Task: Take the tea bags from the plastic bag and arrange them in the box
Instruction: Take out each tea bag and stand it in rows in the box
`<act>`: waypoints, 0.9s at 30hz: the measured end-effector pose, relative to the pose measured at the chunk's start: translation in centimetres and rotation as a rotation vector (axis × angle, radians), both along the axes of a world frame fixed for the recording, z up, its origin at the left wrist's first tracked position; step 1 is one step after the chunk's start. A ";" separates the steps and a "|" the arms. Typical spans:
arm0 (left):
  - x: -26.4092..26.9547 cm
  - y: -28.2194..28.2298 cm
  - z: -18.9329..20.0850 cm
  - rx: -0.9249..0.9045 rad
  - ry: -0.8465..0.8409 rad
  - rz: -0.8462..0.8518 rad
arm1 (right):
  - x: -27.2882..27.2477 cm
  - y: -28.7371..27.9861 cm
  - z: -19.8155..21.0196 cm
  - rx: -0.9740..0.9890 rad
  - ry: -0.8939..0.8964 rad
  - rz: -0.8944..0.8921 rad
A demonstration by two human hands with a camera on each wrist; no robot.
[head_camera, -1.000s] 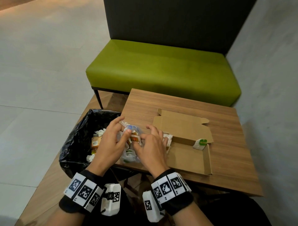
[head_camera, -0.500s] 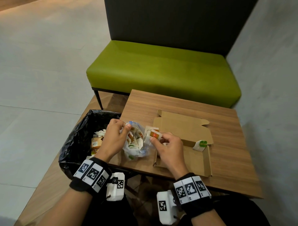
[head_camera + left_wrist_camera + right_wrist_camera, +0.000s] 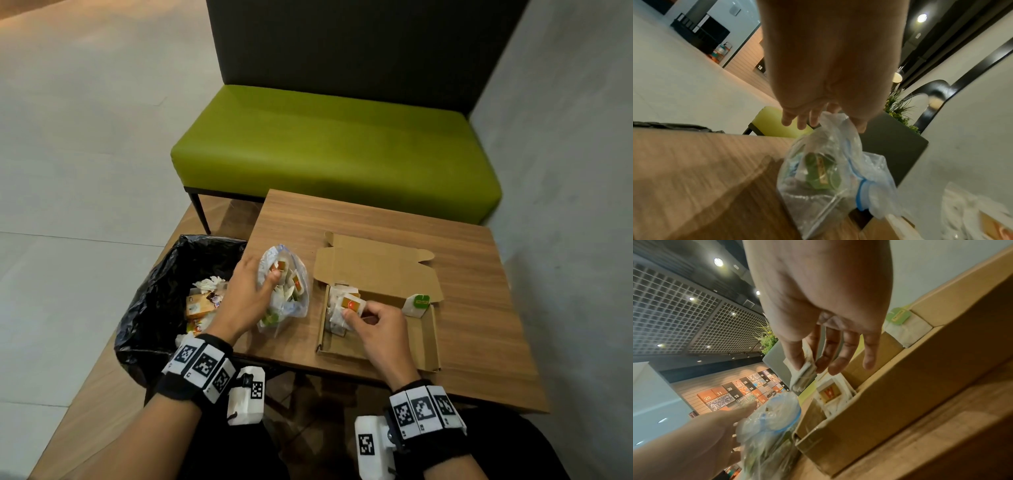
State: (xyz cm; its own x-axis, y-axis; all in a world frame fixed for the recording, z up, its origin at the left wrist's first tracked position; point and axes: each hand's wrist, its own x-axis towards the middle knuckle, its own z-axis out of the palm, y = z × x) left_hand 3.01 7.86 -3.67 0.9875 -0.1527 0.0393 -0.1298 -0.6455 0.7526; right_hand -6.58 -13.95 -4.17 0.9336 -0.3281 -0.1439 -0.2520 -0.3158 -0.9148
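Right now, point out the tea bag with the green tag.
It is the tea bag leaning at the box's far right corner, alone; the others by the right hand carry orange labels.

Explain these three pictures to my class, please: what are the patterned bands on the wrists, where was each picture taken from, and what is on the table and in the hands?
No machine here: a person works with two bare hands. The checkered wristbands carry small cameras. One picture comes from a camera on the head, looking down; the other two look along each hand from the wrists.

On the wooden table lie a clear plastic bag of tea bags and an open cardboard box. A green-tagged tea bag rests on the box's far right corner. Beside the table stands a bin with a black liner.

The left hand grips the plastic bag near its mouth. The right hand pinches a few tea bags between thumb and fingers over the box, where others already stand at the left end.
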 end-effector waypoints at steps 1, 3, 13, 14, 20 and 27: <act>0.2 0.1 -0.4 0.004 0.030 -0.004 | 0.0 0.0 -0.1 0.003 0.000 -0.002; 0.1 0.0 -0.4 -0.035 0.031 0.032 | 0.0 0.0 -0.1 0.015 -0.008 0.001; -6.4 -4.6 1.8 -0.189 -0.023 -0.187 | -0.4 -0.3 0.9 0.257 -0.103 0.093; -6.7 -5.1 1.5 -0.201 0.023 -0.218 | -0.5 -0.3 1.1 0.290 -0.113 0.108; -7.6 -6.2 -0.1 -0.188 0.060 -0.246 | -0.8 -0.5 0.8 0.166 -0.092 0.098; -7.4 -6.3 -0.4 -0.268 0.132 -0.174 | -1.3 -0.9 1.1 0.283 -0.044 0.089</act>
State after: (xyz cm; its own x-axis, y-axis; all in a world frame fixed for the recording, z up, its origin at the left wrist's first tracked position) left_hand -4.43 1.57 -4.05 0.9469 -0.3206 -0.0259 -0.1104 -0.3995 0.9100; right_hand -7.84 -14.87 -3.03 0.9644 -0.1971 -0.1764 -0.1925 -0.0657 -0.9791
